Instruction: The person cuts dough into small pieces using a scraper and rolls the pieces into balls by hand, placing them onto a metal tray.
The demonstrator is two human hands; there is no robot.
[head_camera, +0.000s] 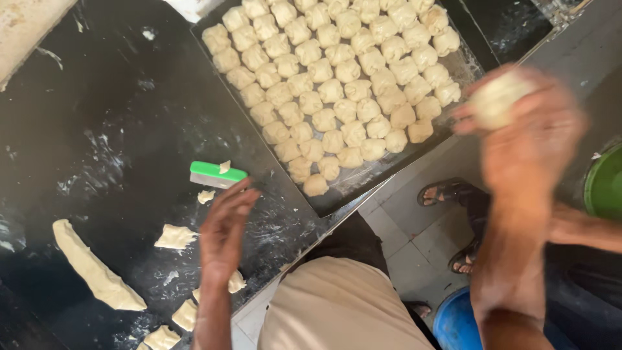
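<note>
Keep your right hand (528, 129) cupped round the pale, blurred dough ball (495, 97) beside the metal tray's (466, 65) rows of dough pieces (337, 91), your left hand (223, 227) loosely spread above the flour-dusted black worktop (116, 129) near the green-handled scraper (217, 174), grey tiled floor (395, 233) below

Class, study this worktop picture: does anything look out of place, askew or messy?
Mostly orderly: the dough balls sit in neat rows on the tray. Two things stand out: a scrap of dough lies on the green-handled scraper, and cut dough pieces lie scattered at odd angles on the flour-smeared black worktop.
</note>
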